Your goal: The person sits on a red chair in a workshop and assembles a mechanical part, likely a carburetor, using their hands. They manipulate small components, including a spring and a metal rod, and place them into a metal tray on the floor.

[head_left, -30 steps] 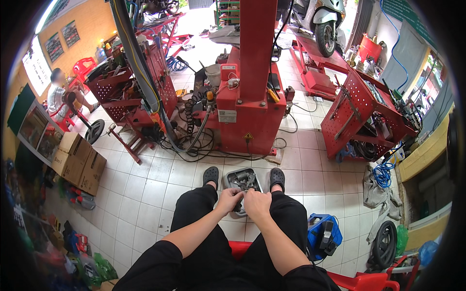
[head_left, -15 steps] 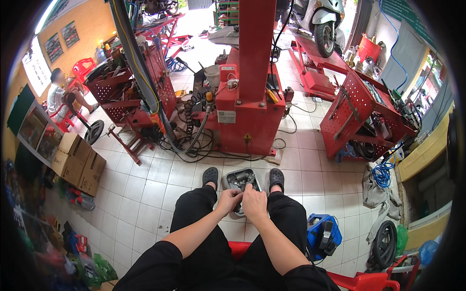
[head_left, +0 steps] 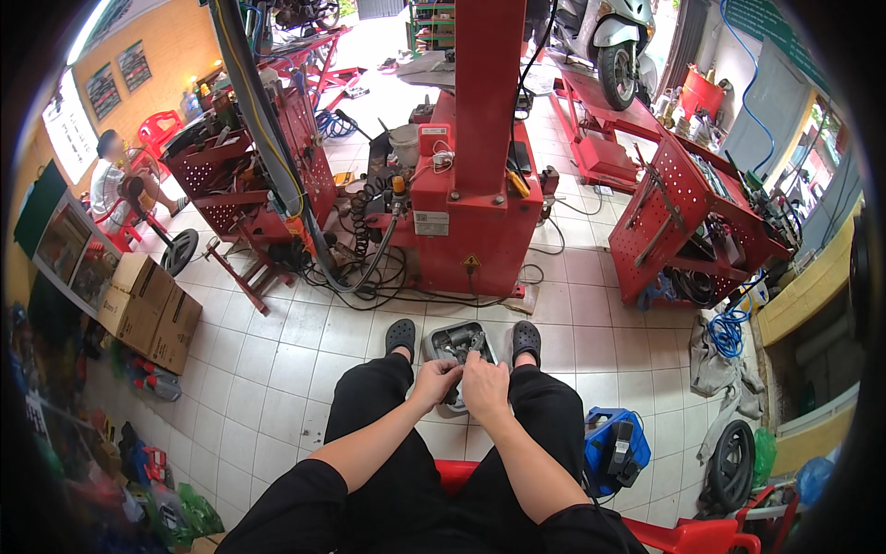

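Between my knees, both hands work close together over a grey tray point(head_left: 429, 347) on the tiled floor. Greyish metal parts point(head_left: 454, 342) lie inside it. My left hand point(head_left: 435, 384) has its fingers bent and pinched at the tray's near side. Beside it, my right hand point(head_left: 484, 386) is closed too, thumb and fingers pointing toward the parts. Whatever the fingertips hold is too small and too covered to make out. The hands hide the near part of the tray.
My feet in dark clogs point(head_left: 401, 336) flank the tray. Ahead stands a red machine base point(head_left: 480, 240) with cables along the floor. A blue case point(head_left: 616, 450) sits by my right leg. Cardboard boxes point(head_left: 148, 309) are at left, a red tool cart point(head_left: 678, 222) at right. Another person point(head_left: 115, 189) sits far left.
Almost nothing differs. Both hands keep their place over the tray, with at most a slight shift of the right fingers.
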Motion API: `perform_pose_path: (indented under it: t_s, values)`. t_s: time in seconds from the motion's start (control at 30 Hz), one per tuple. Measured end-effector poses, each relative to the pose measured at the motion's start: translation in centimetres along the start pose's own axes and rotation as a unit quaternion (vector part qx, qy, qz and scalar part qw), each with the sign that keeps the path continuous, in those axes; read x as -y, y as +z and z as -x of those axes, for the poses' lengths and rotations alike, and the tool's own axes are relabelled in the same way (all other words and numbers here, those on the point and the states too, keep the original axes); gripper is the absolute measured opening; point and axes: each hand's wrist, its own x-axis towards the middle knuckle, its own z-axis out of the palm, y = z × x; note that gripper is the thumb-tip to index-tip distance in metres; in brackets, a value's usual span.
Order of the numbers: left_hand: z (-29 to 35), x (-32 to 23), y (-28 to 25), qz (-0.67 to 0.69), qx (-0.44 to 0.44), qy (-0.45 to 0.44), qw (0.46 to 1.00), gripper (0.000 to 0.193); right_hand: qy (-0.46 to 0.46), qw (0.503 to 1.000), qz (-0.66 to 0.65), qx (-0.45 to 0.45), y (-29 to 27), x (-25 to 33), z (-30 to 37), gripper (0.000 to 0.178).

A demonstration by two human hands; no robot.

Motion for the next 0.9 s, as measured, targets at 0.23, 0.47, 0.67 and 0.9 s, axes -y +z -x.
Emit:
perform_pose_path:
  t_s: [0.23,0.47,0.67,0.9]
  values:
    - [-0.2,0.3,-0.1,0.023,0.004,-0.006,1.0,0.02,0.005,1.0,0.007,-0.012,0.1,0.0,-0.1,0.013]
    - [1.2,-3.6,-0.5,-0.184,-0.094,0.137,0.969,0.018,0.053,0.986,-0.144,-0.068,-0.2,-0.4,-0.6,0.028]
    - [0.7,-4.0,-0.7,-0.155,-0.104,0.231,0.955,0.008,0.159,0.888,-0.427,0.062,0.1,-1.3,-0.7,0.035]
    - [0.9,-4.7,-1.2,-0.16,-0.137,0.276,0.938,0.012,0.096,0.87,-0.483,0.029,-0.3,0.3,-0.3,0.029]
